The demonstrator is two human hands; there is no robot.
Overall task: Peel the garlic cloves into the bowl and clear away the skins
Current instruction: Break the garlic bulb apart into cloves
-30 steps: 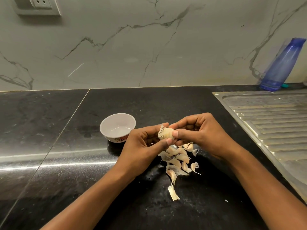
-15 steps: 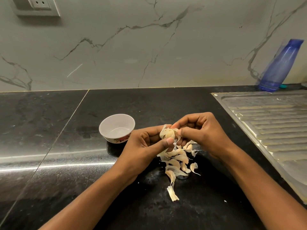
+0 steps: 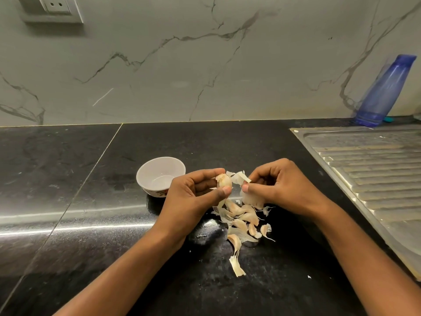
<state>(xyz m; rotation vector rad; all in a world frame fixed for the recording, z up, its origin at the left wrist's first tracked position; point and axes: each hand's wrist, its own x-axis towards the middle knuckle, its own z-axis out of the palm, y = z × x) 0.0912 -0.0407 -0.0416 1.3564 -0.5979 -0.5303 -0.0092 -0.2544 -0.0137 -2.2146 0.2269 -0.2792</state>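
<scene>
My left hand (image 3: 193, 197) pinches a garlic clove (image 3: 224, 181) between thumb and fingers, just right of the small white bowl (image 3: 150, 169). My right hand (image 3: 280, 185) pinches a strip of papery skin (image 3: 240, 177) pulled off the clove, and more pale garlic (image 3: 251, 198) shows under its fingers. Below both hands lies a pile of cloves and loose skins (image 3: 241, 222) on the black counter (image 3: 91, 201). One long skin strip (image 3: 237, 266) trails toward me. The bowl looks empty.
A steel sink drainboard (image 3: 373, 169) fills the right side. A blue plastic bottle (image 3: 385, 92) leans against the marble wall at the back right. A wall socket (image 3: 57, 5) sits top left. Small white flecks dot the counter.
My hands have drawn apart: the right hand pulled a skin strip away to the right while the left kept the clove. Earlier both hands were closed together on it.
</scene>
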